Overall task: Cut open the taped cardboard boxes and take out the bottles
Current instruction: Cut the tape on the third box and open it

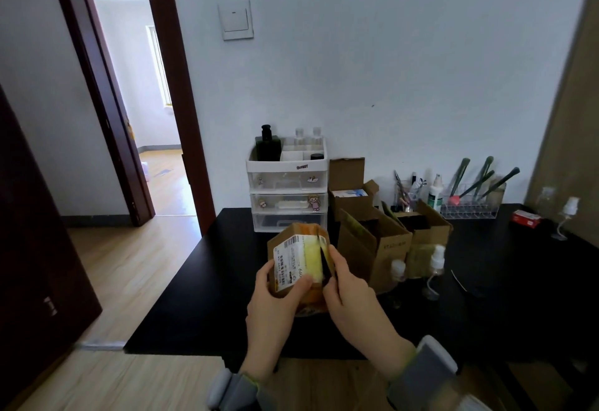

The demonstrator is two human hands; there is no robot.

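A small cardboard box (pixel 291 242) with a white shipping label and yellow tape is held up above the black table (pixel 201 297). My left hand (pixel 275 303) grips its lower left side, thumb on the label. My right hand (pixel 348 294) grips the box's right side, fingers at a dark slit in the taped top; whether it holds a blade I cannot tell. Two clear spray bottles (pixel 434 268) stand on the table to the right, in front of two opened boxes (pixel 372 245).
A white drawer organiser (pixel 287 193) with bottles on top stands behind the held box. A further opened box (pixel 351 190), a clear brush holder (pixel 470 206), a red small box (pixel 526 217) and another spray bottle (pixel 565 216) line the back. A doorway (pixel 136 102) opens at left.
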